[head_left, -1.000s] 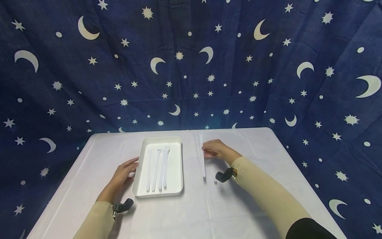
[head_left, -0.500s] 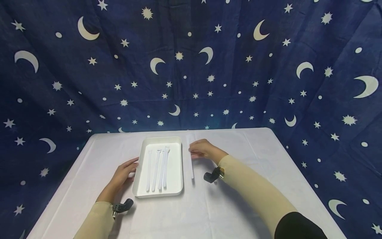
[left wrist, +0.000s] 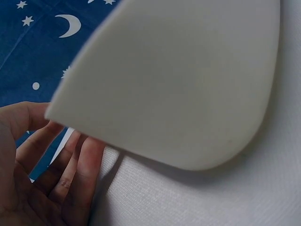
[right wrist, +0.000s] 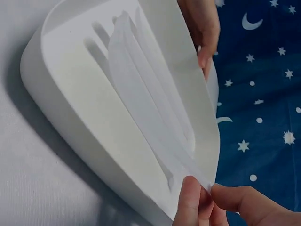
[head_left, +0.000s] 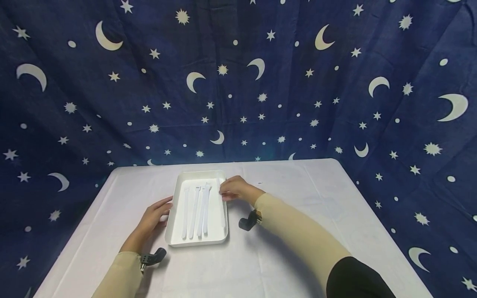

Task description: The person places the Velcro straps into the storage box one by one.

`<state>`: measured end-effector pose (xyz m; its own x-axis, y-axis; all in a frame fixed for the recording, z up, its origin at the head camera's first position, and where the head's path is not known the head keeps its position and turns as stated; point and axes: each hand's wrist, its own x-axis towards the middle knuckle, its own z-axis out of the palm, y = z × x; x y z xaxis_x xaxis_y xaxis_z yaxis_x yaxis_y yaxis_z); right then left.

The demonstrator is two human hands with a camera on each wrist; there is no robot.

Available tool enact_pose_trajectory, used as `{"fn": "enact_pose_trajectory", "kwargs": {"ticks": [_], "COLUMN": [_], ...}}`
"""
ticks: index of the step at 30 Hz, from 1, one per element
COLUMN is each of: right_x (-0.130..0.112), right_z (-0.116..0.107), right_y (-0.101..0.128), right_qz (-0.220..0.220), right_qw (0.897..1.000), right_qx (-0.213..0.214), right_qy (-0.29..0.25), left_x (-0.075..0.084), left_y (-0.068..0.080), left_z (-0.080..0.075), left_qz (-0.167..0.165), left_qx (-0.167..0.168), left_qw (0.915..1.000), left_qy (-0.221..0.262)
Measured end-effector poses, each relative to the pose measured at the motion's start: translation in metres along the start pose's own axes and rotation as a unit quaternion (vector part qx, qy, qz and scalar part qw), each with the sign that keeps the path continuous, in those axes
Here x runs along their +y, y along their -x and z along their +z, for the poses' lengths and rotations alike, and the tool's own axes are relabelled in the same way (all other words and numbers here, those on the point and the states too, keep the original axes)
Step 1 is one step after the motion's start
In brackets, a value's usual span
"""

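Right hand (head_left: 232,190) carried pinched strip (right wrist: 155,136) over tray (head_left: 175,215); four inside, this unreleased; left hand (head_left: 154,215) flat against tray

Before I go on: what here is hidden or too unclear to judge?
- Head view: the strip under the right hand blends white into the tray.
- Left wrist view: the tray's underside fills the frame and hides its contents; the left hand is cut off by the edge.
- Right wrist view: strips overlap, count unclear.
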<state>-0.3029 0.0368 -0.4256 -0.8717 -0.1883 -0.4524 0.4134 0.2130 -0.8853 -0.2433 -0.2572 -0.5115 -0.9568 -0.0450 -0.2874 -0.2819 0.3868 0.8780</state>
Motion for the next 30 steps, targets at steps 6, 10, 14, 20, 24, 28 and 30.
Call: {"fn": "enact_pose_trajectory", "kwargs": {"ticks": [6,10,14,20,24,28,30], "right_x": [0.003,0.003,0.005,0.009,0.009,0.010,0.012], "right_z": [0.017,0.025,0.031,0.040,0.046,0.051,0.052], "right_y": [-0.006,-0.010,-0.016,-0.018,-0.016,-0.015,-0.018], "right_qz": [-0.038,-0.054,-0.066,-0.100,-0.116,-0.126,-0.136], "right_qw": [0.995,0.984,0.976,0.956,0.938,0.930,0.928], "right_qx": [0.042,0.065,0.079,0.111,0.134,0.141,0.142], "right_qy": [0.083,0.155,0.190,0.251,0.297,0.315,0.318], "left_x": [0.002,0.004,0.004,0.002,0.001,0.002,0.002], "left_y": [0.000,0.000,0.000,0.001,0.001,0.001,0.001], "left_z": [0.001,0.002,0.001,-0.002,-0.002,-0.001,0.000], "left_qz": [-0.006,-0.018,-0.021,-0.013,-0.012,-0.008,-0.006], "left_qx": [0.000,0.005,0.004,0.003,0.001,-0.002,-0.004], "left_qw": [1.0000,0.9998,0.9998,0.9998,0.9999,0.9999,0.9999], "left_qy": [-0.002,-0.005,-0.004,-0.014,-0.006,0.006,0.008]}}
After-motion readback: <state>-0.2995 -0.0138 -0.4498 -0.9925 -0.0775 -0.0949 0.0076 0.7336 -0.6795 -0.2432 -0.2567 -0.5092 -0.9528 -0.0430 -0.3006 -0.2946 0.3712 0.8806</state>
